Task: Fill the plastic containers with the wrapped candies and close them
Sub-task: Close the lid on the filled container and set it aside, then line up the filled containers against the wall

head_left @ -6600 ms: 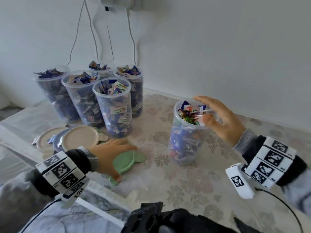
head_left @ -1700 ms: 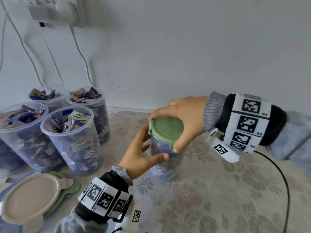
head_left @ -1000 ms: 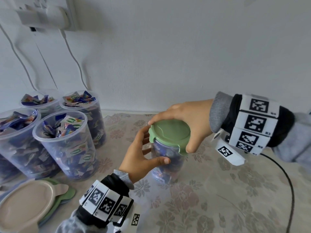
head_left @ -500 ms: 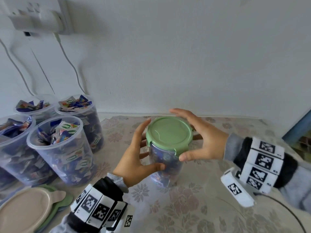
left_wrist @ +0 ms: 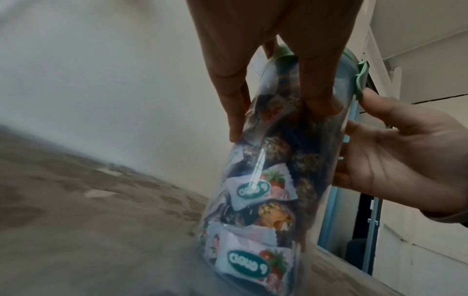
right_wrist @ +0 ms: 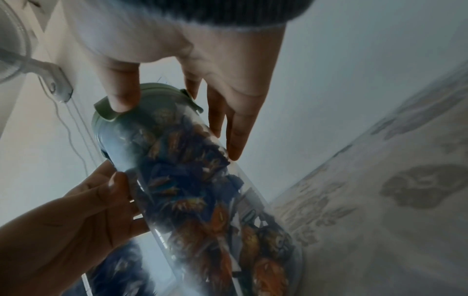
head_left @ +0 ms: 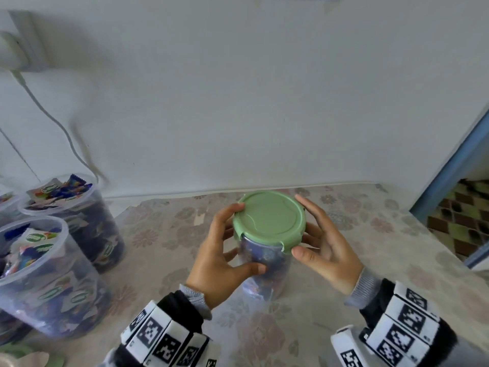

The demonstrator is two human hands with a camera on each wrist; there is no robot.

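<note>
A clear plastic container [head_left: 264, 263] packed with wrapped candies stands on the flowered tablecloth at the centre. A green lid [head_left: 268, 223] sits on top of it. My left hand [head_left: 238, 245] grips the container's left side, thumb across the front wall. My right hand [head_left: 311, 231] holds the lid's right edge, with its thumb on a lid tab and its fingers behind the rim. The left wrist view shows the candy-filled container [left_wrist: 266, 180] and a green tab [left_wrist: 361, 80]. In the right wrist view my thumb presses on the lid [right_wrist: 121, 104].
Two open containers heaped with candies [head_left: 47, 274] [head_left: 76, 215] stand at the left. Spare lids [head_left: 23, 358] lie at the bottom left corner. A wall socket with a cable [head_left: 16, 49] hangs at upper left. The table's right edge meets a blue door frame [head_left: 449, 165].
My right hand has come off the top of the lid and moved to its right edge. My left hand keeps its grip on the container, which stays in place.
</note>
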